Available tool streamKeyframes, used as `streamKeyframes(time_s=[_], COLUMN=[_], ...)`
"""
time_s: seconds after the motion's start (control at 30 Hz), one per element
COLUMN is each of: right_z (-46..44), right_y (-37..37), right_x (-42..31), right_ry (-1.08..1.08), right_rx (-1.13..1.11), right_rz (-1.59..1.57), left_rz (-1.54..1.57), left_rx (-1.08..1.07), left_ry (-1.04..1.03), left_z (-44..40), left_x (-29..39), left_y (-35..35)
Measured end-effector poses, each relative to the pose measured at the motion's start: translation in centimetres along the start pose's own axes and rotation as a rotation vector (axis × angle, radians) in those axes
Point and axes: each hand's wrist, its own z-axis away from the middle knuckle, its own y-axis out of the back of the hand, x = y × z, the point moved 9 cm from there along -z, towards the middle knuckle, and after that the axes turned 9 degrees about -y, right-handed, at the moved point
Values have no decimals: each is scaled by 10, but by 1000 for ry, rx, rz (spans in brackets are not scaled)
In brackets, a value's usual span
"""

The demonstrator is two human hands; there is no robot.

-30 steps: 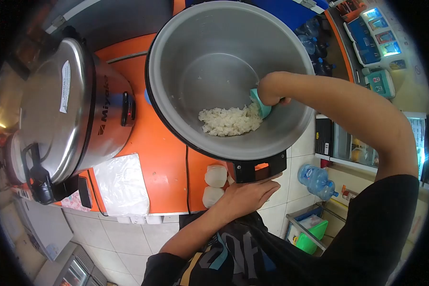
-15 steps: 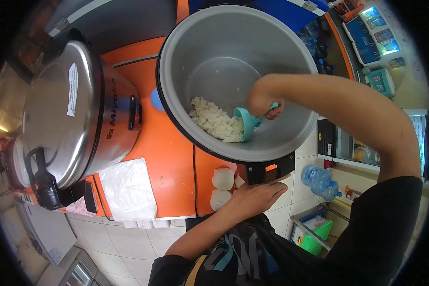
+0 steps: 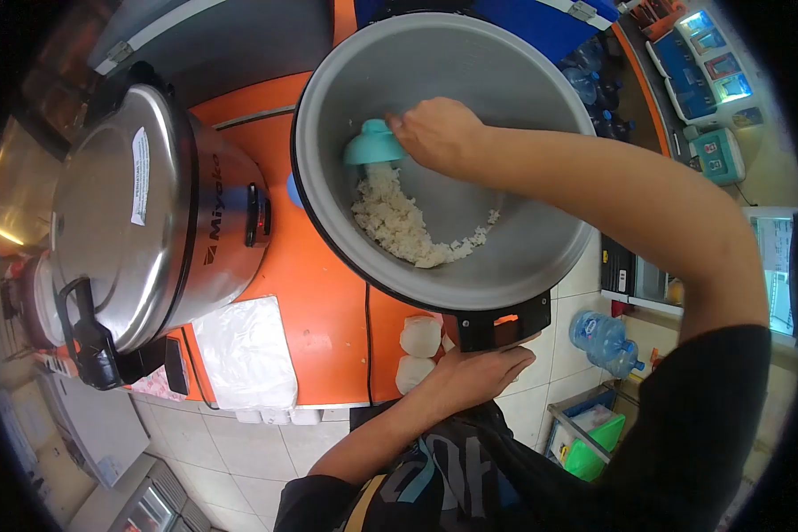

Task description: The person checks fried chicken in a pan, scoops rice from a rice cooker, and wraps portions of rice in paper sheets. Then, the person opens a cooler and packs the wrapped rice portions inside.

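Your right hand (image 3: pixel 439 133) is gripping a turquoise scoop (image 3: pixel 375 144), mouth down, in the grey pot (image 3: pixel 505 84). Well left of this grip, a steel rice cooker (image 3: pixel 120 226) is standing. Just on your side of the grip, rice (image 3: pixel 392 219) is lying at the scoop's mouth; nearer you, your left hand (image 3: pixel 474 377) is touching the black handle (image 3: pixel 477 332), its closure impossible to tell.

"Where's the rice (image 3: pixel 392 223)?"
"In the pot (image 3: pixel 452 71), near left, with the scoop (image 3: pixel 375 146) at the rice's far end."
"Left of the pot?"
"A cooker (image 3: pixel 115 230), on the table (image 3: pixel 328 328), with a plastic sheet (image 3: pixel 244 355) before it and a phone (image 3: pixel 176 366) left of the sheet."
"Right?"
"A water bottle (image 3: pixel 605 342)."
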Motion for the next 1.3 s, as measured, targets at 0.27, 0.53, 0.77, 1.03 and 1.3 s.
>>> streamKeyframes(time_s=[0.27, 0.53, 0.77, 1.03, 1.3], right_z=[75, 73, 37, 66, 65], right_y=[-46, -56, -33, -48, -57], right_x=[-18, 6, 38, -46, 24], right_ry=[178, 225, 109, 91, 297], right_rx=[-307, -614, -250, -300, -635], right_rz=[-31, -196, -270, -180, -440], left_rz=[16, 33, 66, -121, 41], left_rx=[-94, -87, -121, 36, -151], left_ry=[104, 138, 164, -30, 146], left_z=[3, 2, 4, 2, 2], left_x=[-8, -5, -10, 0, -7], left_y=[-11, -3, -11, -5, -7])
